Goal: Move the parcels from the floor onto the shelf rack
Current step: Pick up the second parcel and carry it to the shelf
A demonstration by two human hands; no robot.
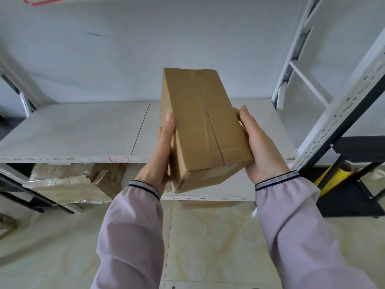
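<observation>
while both hands are gripping it from either side, a brown cardboard parcel (200, 126) is hovering in the air just in front of the shelf (73, 130) of a white metal shelf rack (333, 113), tilted so its far end is rising toward the wall. the left hand (160, 151) is pressing against the parcel's left face, its fingers (169, 122) lying flat and together along the cardboard. the right hand (260, 142) is cupping the right edge, fingers clamped around the parcel's side and under it. clear tape is running lengthwise down the parcel's top face. both arms are wearing pale lilac sleeves (133, 236) with striped cuffs. the shelf behind the parcel is showing a bare pale board with a red-outlined label (119, 159) on its front lip. below that shelf, to the left of the parcel, crumpled taped boxes (68, 184) are sitting on a lower level. under the parcel, cream tiled floor (208, 247) is showing.
</observation>
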